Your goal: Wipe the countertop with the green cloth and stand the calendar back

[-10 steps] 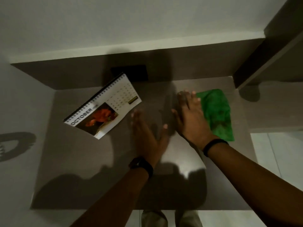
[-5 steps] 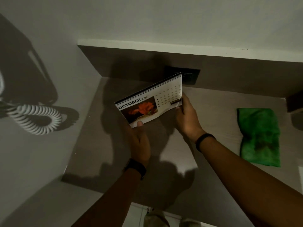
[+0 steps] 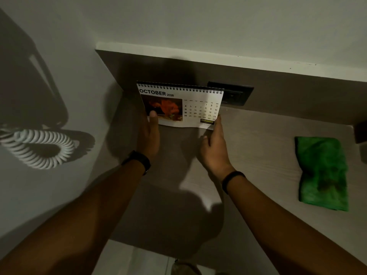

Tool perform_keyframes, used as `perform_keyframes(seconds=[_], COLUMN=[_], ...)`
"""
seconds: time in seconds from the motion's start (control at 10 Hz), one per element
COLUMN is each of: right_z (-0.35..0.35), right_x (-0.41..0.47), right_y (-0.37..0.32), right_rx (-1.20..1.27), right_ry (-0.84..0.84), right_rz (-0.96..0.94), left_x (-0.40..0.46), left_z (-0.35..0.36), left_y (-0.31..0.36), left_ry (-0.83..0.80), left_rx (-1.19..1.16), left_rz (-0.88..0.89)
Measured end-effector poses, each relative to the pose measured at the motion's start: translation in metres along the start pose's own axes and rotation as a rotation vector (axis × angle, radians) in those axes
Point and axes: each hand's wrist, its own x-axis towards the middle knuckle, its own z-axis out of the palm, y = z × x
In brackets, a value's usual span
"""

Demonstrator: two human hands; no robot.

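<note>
While both hands, left hand (image 3: pixel 149 133) and right hand (image 3: pixel 213 147), pinched the calendar (image 3: pixel 179 105) by its lower corners, fingers closed on it, an early release risked it toppling flat on the worktop (image 3: pixel 258 151).

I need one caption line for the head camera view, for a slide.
Both hands hold the October desk calendar upright on the countertop; the green cloth lies aside.

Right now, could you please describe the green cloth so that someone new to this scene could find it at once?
Start at the grey countertop running below the white wall. Follow it to its right end, well away from the calendar that the left hand and right hand hold. The green cloth lies there crumpled and flat, the only bright green thing in view.
</note>
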Motion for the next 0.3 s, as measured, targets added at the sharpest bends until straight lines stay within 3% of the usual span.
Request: perform_keyframes(seconds=[0.2,0.3], right_z=[-0.002,-0.011], right_x=[0.003,-0.006], right_y=[0.005,0.004], right_rx=[0.016,0.042], right_ry=[-0.030,-0.055], right_rz=[0.005,0.062], left_x=[-0.002,-0.014], left_z=[-0.002,0.000], left_y=[0.001,0.003], left_ry=[-0.032,0.034], left_rx=[0.009,0.148], left_rz=[0.009,0.083])
